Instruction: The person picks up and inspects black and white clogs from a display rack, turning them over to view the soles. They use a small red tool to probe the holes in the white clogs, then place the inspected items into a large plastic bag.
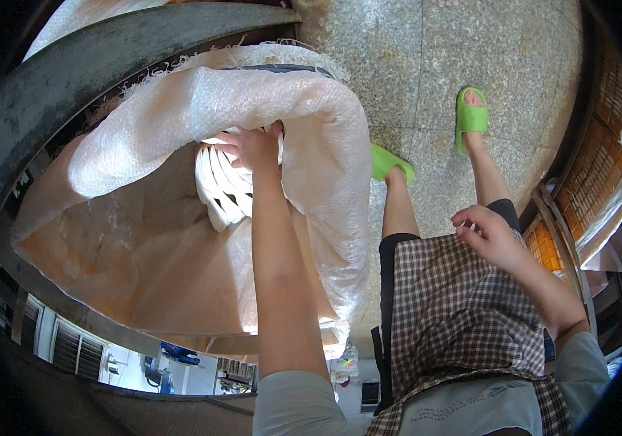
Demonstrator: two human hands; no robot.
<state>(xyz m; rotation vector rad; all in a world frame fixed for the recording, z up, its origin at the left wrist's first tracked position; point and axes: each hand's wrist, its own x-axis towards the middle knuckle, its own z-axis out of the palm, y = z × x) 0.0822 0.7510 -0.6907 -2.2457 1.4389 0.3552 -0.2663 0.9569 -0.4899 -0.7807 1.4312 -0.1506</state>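
Note:
A large white woven plastic sack [324, 136] stands with its rim rolled outward and its mouth wide. Inside lies a bundle of several curved white pieces [224, 191], side by side; their kind is unclear. My left hand [254, 147] reaches into the sack at the top of these pieces, fingers spread; whether it grips one cannot be told. My right hand [482, 231] hangs over the checked apron [452, 305] with its fingers loosely curled and nothing in it.
A curved-looking grey metal beam [125, 49] runs behind the sack. Speckled stone floor tiles [442, 60] lie under my feet in green slippers [474, 117]. Orange plastic crates [545, 245] and a metal frame [561, 234] stand at the right, with clear plastic sheeting [608, 234] beside them.

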